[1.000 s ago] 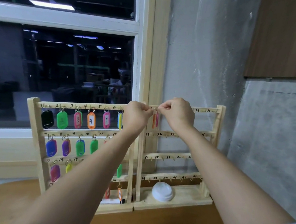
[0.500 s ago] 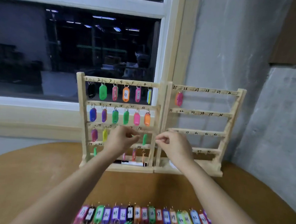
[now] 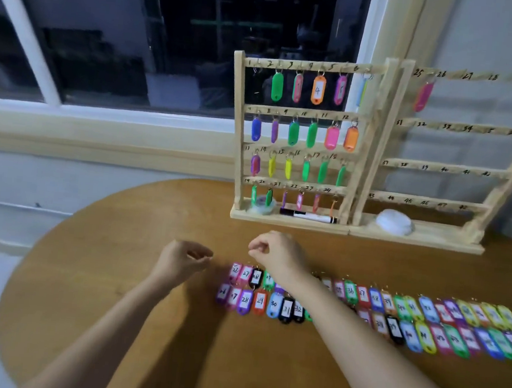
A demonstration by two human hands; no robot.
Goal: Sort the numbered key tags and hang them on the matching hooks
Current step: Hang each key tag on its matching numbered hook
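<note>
Head view: two rows of loose key tags (image 3: 393,315) lie on the wooden table (image 3: 109,273) before the left rack (image 3: 289,223), full of hung tags, and the right rack (image 3: 431,239), where one pink tag (image 3: 423,96) hangs under 25. Left hand (image 3: 182,260) hovers beside the rows, fingers loosely curled and empty (nothing between them). Right hand (image 3: 275,253) hangs just above the tags, thumb and forefinger together, and I cannot tell whether they grip anything.

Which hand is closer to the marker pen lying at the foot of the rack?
Right. The right hand hovers in front of the marker, slightly to its left; the left hand is farther left and nearer the person.
</note>
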